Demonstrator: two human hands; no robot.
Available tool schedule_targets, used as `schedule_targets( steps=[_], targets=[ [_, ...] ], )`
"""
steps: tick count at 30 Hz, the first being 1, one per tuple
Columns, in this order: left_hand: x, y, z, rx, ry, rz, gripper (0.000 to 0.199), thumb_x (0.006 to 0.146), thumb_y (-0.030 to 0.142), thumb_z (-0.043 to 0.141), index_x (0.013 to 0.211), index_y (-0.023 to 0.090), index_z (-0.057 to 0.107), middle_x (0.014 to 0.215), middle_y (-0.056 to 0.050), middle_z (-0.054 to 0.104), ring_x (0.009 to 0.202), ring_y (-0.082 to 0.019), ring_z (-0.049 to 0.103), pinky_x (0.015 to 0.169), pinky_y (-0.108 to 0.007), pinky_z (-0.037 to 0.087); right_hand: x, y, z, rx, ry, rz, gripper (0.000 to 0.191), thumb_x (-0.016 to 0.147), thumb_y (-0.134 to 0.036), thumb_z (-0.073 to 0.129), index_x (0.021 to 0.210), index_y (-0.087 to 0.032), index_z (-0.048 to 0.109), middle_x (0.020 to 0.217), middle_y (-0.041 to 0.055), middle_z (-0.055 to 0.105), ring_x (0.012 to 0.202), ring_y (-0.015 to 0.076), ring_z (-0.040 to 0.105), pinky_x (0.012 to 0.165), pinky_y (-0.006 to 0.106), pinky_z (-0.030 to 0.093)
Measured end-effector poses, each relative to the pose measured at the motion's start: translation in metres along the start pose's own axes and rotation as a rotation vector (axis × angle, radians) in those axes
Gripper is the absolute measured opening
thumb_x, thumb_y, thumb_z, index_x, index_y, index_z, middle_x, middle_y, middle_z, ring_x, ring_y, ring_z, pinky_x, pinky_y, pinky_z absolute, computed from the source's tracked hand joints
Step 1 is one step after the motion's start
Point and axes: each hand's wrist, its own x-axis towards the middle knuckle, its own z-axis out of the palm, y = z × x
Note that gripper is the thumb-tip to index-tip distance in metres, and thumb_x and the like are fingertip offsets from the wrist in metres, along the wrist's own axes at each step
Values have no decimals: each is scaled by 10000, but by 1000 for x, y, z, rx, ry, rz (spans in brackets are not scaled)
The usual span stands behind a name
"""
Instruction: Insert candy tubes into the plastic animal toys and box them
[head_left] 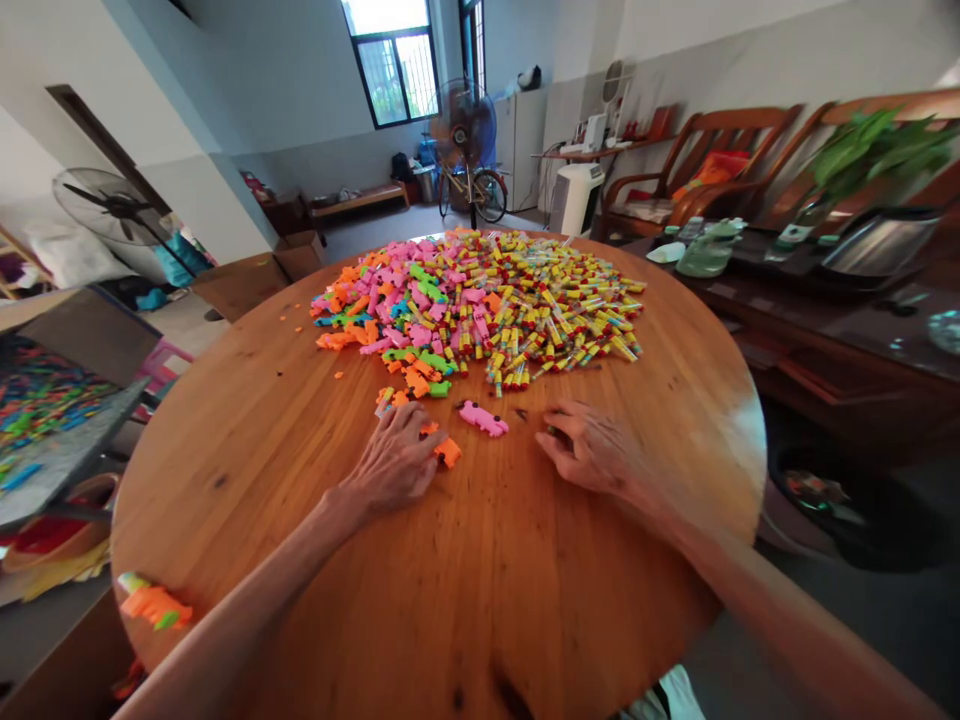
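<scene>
On the round wooden table (300,500), my left hand (397,455) curls over an orange toy piece (448,452), which sticks out at its right side. My right hand (589,448) rests to the right with fingers bent; a small dark or greenish bit shows at its fingertips, too small to name. Between the hands lies a pink car-shaped piece (484,418), touched by neither. Beyond them spreads a pile of pink, orange and green pieces (397,290), joined on the right by many small yellow-and-red tubes (555,310).
An orange toy with green parts (157,606) sits at the table's left edge. A side table (45,480) at left holds many coloured pieces. Right are a dark table with a kettle (877,245) and a bin (840,500). A fan (461,130) stands behind.
</scene>
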Motion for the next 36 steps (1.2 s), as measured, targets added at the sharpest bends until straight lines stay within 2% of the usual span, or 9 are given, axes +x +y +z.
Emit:
schedule_targets(
  steps=[3,5,8,11,14,18,25,29,36],
  targets=[
    [-9,11,-9,-86,2,30,361,835,202,602,1192,228,653,1202,-141,596,1255,-354,456,1003,-550,456,-14,-14,0,63,-18,-41,287,973,-226,432,892,-165,700,1191,147,638,1009,223,625,909,342,481],
    [-13,15,-12,-130,16,28,422,816,182,603,1233,235,635,1231,-138,587,1282,-353,445,1019,-553,459,-20,-24,-2,99,-34,-24,278,959,-183,411,973,-160,688,1204,146,623,985,214,624,876,331,485],
    [-12,14,-10,-184,6,27,460,844,199,596,1303,242,604,1328,-136,555,1343,-351,414,1074,-565,442,-18,-34,-5,78,-18,120,295,953,-267,480,1173,-140,629,1152,145,637,945,229,623,820,332,487],
    [-9,10,-5,-243,-36,44,358,896,215,581,1248,249,635,1331,-124,559,1355,-334,420,1097,-547,434,-10,-35,-6,-44,-74,237,273,958,-336,519,1060,-133,670,1002,137,671,889,245,625,788,341,474],
    [-8,6,-3,-309,-81,45,212,931,226,569,1125,226,655,1222,-114,592,1251,-294,498,1060,-493,459,-4,-28,-5,-99,-158,155,228,953,-244,500,940,-140,703,916,113,674,836,221,619,772,322,458],
    [-13,10,-2,-290,-83,-4,164,927,264,594,1062,169,589,1083,-115,613,1074,-280,551,948,-470,479,-5,-28,0,-85,-229,4,204,922,-177,514,952,-140,713,899,94,662,788,201,592,731,309,445],
    [-24,17,7,-293,24,-10,131,987,274,528,1030,164,585,956,-96,626,965,-247,563,838,-386,487,-6,-77,10,229,-203,-193,241,964,-138,482,1090,-146,688,1032,101,664,929,194,605,828,304,458],
    [-26,17,9,-320,54,-12,169,1014,284,501,977,161,611,887,-84,622,907,-236,548,790,-366,477,0,-93,10,231,-247,-212,230,950,-118,505,1081,-132,695,997,95,655,864,182,600,787,295,450],
    [-25,19,13,-357,114,15,191,1021,247,488,924,147,618,837,-83,608,850,-222,519,737,-350,452,4,-97,10,209,-261,-235,230,937,-112,521,1089,-118,693,954,97,635,813,187,579,733,301,429]
  ],
)
